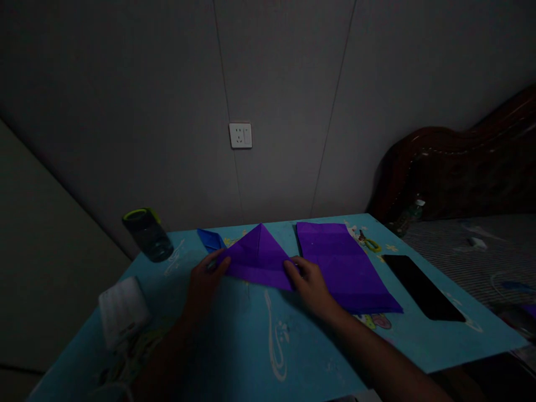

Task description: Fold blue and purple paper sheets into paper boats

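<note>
A folded piece of purple paper (257, 254), peaked at the top with a straight band along its lower edge, is held up above the table. My left hand (206, 279) pinches its left corner between thumb and fingers. At the right corner, my right hand (307, 281) grips it the same way, thumb on the near face. Flat purple sheets (349, 265) lie just right of my right hand. Behind my left hand rests a folded blue paper piece (211, 240), partly hidden.
On the blue patterned table (251, 346), a dark bottle with a green rim (148, 234) and a white block-shaped item (123, 312) stand at left. Green-handled scissors (369, 243) and a black flat slab (422, 287) lie at right. A wall socket (240, 135) is behind.
</note>
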The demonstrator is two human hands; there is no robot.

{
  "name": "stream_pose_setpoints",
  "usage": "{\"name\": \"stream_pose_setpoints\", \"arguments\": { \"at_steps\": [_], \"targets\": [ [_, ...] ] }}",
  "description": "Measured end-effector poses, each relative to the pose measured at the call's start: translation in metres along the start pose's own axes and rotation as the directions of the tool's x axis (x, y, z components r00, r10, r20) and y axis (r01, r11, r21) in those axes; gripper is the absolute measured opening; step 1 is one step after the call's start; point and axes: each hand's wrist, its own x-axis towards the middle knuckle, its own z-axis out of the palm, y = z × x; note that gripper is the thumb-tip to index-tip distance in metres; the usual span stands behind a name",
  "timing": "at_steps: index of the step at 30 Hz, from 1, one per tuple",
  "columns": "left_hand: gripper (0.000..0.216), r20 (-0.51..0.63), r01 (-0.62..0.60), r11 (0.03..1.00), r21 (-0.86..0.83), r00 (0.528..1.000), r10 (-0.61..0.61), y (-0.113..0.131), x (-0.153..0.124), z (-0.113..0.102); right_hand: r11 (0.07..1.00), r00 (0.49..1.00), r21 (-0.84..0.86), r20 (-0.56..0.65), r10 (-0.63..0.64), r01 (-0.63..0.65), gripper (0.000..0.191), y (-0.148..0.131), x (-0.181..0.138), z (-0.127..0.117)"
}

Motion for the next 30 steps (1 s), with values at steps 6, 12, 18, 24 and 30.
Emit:
{"name": "stream_pose_setpoints", "arguments": {
  "at_steps": [6,12,18,24,30],
  "targets": [
    [0.042,0.121,-0.030,0.999,0.019,0.992,0.027,-0.003,-0.002,0.005,0.963,0.981,0.205,-0.037,0.188,-0.177,0.042,0.007,0.012,-0.012],
    [0.035,0.232,-0.039,0.996,-0.074,0.971,0.056,-0.009,-0.004,0.008,0.954,0.978,0.250,-0.083,0.192,-0.166,0.041,0.018,0.018,-0.020],
    [0.027,0.260,-0.073,0.992,-0.106,0.961,0.098,-0.001,-0.007,0.006,0.992,0.990,0.063,-0.084,0.116,-0.110,0.043,0.019,0.018,-0.024],
    [0.028,0.139,-0.114,0.985,-0.130,0.981,0.132,0.007,-0.009,0.002,0.963,0.993,-0.243,0.012,-0.114,0.113,0.036,0.015,0.020,-0.029],
    [0.035,0.055,-0.118,0.986,-0.118,0.991,0.125,0.006,-0.009,0.001,0.979,0.996,-0.188,0.043,-0.072,0.079,0.034,0.017,0.017,-0.025]
  ]
}}
